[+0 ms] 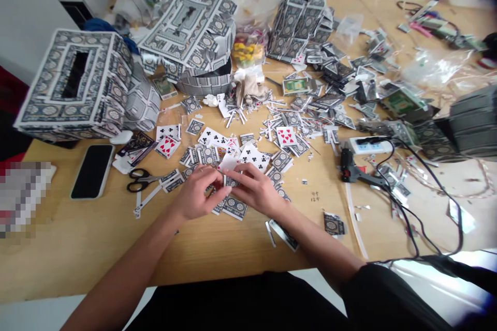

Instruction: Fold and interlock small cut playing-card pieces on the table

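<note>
My left hand [200, 191] and my right hand [256, 189] meet over the wooden table [217, 248], fingertips pinching the same small folded playing card piece [229, 173]. Under and around both hands lie several cut playing cards [217, 152], some face up with clubs and hearts, others showing their patterned backs. A larger back-patterned piece [235, 208] sits just below my hands.
Black scissors [140, 179] and a black phone [92, 170] lie to the left. A glue gun [355, 171] with cable and a power strip [367, 145] lie to the right. Card-covered boxes [75, 85] [190, 26] [303, 15] stand behind, among scraps and plastic bags.
</note>
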A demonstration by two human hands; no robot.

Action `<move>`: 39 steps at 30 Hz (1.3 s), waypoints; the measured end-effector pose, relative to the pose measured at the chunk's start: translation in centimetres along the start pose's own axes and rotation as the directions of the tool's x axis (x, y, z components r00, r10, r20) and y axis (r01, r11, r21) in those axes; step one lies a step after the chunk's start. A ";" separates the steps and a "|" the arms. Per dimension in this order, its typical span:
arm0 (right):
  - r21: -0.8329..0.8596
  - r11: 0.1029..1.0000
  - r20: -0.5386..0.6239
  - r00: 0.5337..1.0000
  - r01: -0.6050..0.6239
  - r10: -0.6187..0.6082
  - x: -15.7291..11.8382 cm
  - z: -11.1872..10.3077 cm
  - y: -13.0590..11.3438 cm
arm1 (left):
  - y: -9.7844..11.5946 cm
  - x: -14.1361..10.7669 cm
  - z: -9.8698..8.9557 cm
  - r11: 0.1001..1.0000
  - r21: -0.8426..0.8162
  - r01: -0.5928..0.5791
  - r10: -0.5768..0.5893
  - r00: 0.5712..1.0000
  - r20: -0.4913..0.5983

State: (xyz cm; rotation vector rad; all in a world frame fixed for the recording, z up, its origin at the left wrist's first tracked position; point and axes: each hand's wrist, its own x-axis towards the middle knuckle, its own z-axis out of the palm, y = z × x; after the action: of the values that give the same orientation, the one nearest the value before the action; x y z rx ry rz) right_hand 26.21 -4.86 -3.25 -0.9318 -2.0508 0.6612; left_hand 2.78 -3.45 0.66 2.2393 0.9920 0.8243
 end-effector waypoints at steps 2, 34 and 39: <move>0.017 1.000 -0.008 1.000 -0.004 0.004 -0.1 0.0 0.0 | -0.1 0.0 0.4 0.999 0.044 -0.022 0.024 0.999 -0.037; -0.228 0.887 -0.283 0.899 -0.402 0.335 0.5 0.0 1.0 | -5.1 -0.5 -0.9 0.869 0.394 0.298 -0.161 0.925 -0.344; -0.207 0.909 -0.315 0.904 -0.362 0.288 0.5 -0.2 0.7 | -4.6 -0.2 -1.7 0.915 0.316 0.250 -0.098 0.898 -0.428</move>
State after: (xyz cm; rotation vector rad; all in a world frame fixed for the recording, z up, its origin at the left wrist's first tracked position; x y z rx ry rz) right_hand 26.38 -4.01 -3.42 -1.4619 -1.7687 0.4034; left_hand -0.62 -0.58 -1.48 2.2715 1.6398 1.1257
